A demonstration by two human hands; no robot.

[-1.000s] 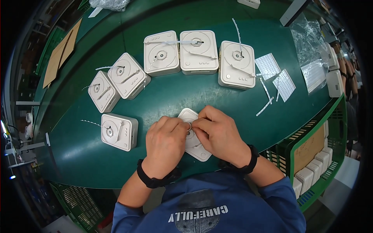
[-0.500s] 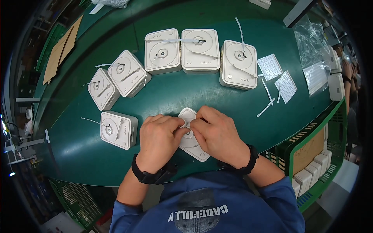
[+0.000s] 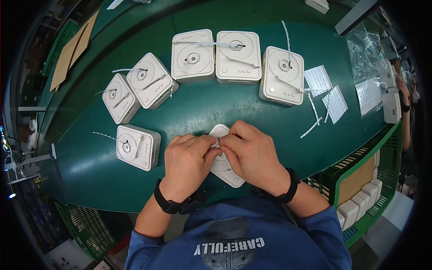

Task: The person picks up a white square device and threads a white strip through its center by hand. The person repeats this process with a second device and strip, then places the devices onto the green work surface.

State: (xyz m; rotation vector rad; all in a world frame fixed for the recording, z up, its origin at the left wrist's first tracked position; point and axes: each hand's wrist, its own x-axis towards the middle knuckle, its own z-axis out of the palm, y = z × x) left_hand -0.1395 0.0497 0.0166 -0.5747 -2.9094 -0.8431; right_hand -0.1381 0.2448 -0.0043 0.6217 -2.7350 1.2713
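Right in front of me a white turntable-shaped device (image 3: 231, 177) lies on the green table, partly covered by my hands. My left hand (image 3: 185, 162) is closed in a pinch over its upper part, with a small curled white strip (image 3: 215, 143) at thumb and forefinger. From the other side my right hand (image 3: 254, 155) pinches at the same spot, its fingertips meeting those of the left. What the right fingertips hold is hidden. To the left stands a like device (image 3: 137, 147) with a thin white strip sticking out of its round centre.
Several more such devices, one of them here (image 3: 238, 56), form an arc across the far side. White label sheets (image 3: 335, 104) and loose strips (image 3: 310, 128) lie at the right, near clear plastic bags (image 3: 366, 58). A green crate (image 3: 330, 180) with white devices stands lower right. Cardboard (image 3: 74, 49) leans far left.
The view has shifted slightly, so the far devices sit a little higher and further right. Both hands keep pinching at the near device, with only small finger movement.
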